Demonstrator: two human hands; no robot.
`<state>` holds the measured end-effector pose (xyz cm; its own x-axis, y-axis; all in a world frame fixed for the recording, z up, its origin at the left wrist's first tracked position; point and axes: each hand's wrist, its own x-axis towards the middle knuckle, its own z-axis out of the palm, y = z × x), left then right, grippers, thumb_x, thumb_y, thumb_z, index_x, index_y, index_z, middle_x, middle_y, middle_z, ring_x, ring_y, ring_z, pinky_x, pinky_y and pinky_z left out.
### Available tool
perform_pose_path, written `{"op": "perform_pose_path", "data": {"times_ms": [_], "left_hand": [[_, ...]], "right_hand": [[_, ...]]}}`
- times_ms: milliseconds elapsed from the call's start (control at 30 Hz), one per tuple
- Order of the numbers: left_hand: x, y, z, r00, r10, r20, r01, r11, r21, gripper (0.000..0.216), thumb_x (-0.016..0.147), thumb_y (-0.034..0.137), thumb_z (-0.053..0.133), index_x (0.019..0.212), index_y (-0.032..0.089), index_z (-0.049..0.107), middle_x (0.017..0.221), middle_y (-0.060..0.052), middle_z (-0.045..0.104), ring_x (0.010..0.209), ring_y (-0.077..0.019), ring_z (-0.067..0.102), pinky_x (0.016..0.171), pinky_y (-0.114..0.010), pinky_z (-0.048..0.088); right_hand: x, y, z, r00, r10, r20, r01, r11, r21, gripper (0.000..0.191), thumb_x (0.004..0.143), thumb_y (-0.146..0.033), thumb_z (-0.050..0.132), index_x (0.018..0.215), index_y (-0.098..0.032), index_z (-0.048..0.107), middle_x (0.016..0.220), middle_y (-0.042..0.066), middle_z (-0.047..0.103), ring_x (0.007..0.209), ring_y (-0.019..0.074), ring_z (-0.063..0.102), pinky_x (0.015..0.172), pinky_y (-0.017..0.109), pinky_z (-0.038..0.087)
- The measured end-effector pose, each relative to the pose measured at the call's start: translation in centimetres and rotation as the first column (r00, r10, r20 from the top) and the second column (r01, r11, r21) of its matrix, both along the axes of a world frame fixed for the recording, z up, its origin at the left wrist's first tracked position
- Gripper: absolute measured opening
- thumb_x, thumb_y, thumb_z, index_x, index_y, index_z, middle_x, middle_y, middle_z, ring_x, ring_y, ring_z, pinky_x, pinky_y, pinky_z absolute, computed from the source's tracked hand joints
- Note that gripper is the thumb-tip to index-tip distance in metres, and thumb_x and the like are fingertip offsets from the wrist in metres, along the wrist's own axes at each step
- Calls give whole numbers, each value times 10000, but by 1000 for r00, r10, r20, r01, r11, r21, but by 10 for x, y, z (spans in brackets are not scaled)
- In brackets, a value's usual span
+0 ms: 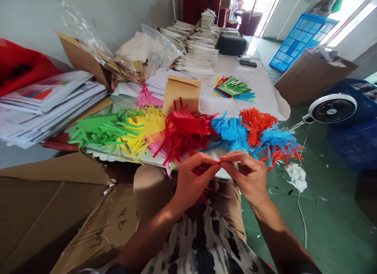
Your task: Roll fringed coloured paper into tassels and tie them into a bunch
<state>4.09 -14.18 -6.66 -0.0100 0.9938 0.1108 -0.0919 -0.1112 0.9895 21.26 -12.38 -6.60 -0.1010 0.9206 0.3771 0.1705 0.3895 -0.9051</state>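
Note:
Above my lap, at the table's front edge, my left hand [193, 177] and my right hand [249, 173] meet fingertip to fingertip. Both are closed in a pinch on the top of a red paper tassel [205, 193], whose strips hang below and partly behind my left hand. The pinched end is small and mostly covered by my fingers. Just beyond lies a pile of red fringed paper [188, 128], with blue fringed paper [231, 130] to its right. Yellow fringed paper [150, 122] and green fringed paper [103, 128] are heaped on the left.
Behind the piles stand a brown envelope [181, 94] and a clear plastic tray [218, 106]. Orange-red fringes [257, 122] lie at the right edge near a white fan [332, 111]. Paper stacks [197, 50] fill the back. A cardboard box [50, 203] sits at left.

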Motion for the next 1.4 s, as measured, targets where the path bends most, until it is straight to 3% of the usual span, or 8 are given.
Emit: {"op": "perform_pose_path", "data": {"times_ms": [200, 400, 633, 867, 1000, 1133, 1300, 1400], "left_hand": [[5, 1, -4, 997, 46, 65, -44, 999, -21, 153, 861, 284, 846, 947, 199, 751, 861, 0, 750, 776, -128, 686, 713, -219, 535], [7, 3, -10, 994, 62, 87, -66, 997, 35, 214, 837, 253, 864, 952, 200, 691, 867, 9, 739, 779, -114, 703, 725, -200, 562], [4, 2, -12, 998, -29, 54, 31, 999, -38, 279, 850, 298, 854, 1085, 211, 732, 973, -29, 764, 881, -157, 734, 825, -247, 595], [5, 6, -12, 996, -19, 91, 24, 998, -52, 232, 843, 330, 862, 976, 184, 739, 892, -22, 737, 763, -131, 688, 715, -224, 558], [5, 9, -16, 994, -96, 56, 99, 993, -57, 218, 868, 327, 837, 995, 192, 722, 932, -18, 730, 814, -141, 691, 761, -239, 549], [5, 10, -21, 958, -246, -147, 246, 969, -18, 186, 971, 372, 716, 1046, 202, 720, 969, -14, 716, 865, -141, 653, 781, -239, 498], [7, 3, -29, 875, -375, -306, 382, 923, -41, 395, 1079, 426, 498, 780, 183, 580, 719, 27, 557, 657, -108, 481, 634, -242, 363], [10, 0, -33, 865, -417, -278, 406, 908, -100, 414, 1089, 455, 467, 783, 188, 550, 688, 37, 523, 634, -107, 455, 633, -246, 349]], "right_hand": [[-1, 1, 0, 999, -20, 32, 20, 1000, 6, 95, 931, -341, 786, 1007, -321, 839, 934, 29, 779, 865, 195, 687, 751, 340, 548], [5, 0, -5, 998, 60, -8, -60, 989, -137, 110, 947, -369, 763, 994, -298, 832, 915, 18, 779, 818, 174, 702, 737, 302, 557], [8, 0, -8, 995, -73, -69, 61, 985, -160, 110, 936, -395, 775, 947, -290, 809, 885, 3, 757, 763, 150, 670, 670, 266, 520], [9, 2, -13, 997, 53, -61, -64, 979, -193, 238, 916, -361, 800, 1144, -301, 771, 888, -8, 724, 785, 147, 659, 720, 273, 532], [12, 0, -18, 998, 2, -63, -10, 992, -126, 73, 968, -337, 742, 1000, -289, 786, 937, 6, 747, 849, 160, 664, 764, 291, 529], [15, -2, -18, 1000, -19, -10, 19, 999, -35, 78, 952, -294, 763, 881, -275, 792, 874, 8, 741, 855, 178, 661, 771, 318, 515], [31, -6, -19, 991, -60, -116, 52, 996, -73, 78, 948, -262, 768, 886, -288, 808, 858, -5, 755, 829, 165, 660, 792, 315, 519], [40, -11, -21, 985, -65, -163, 42, 989, -139, 42, 940, -311, 780, 953, -286, 811, 921, 3, 750, 832, 155, 655, 757, 291, 525]]}}
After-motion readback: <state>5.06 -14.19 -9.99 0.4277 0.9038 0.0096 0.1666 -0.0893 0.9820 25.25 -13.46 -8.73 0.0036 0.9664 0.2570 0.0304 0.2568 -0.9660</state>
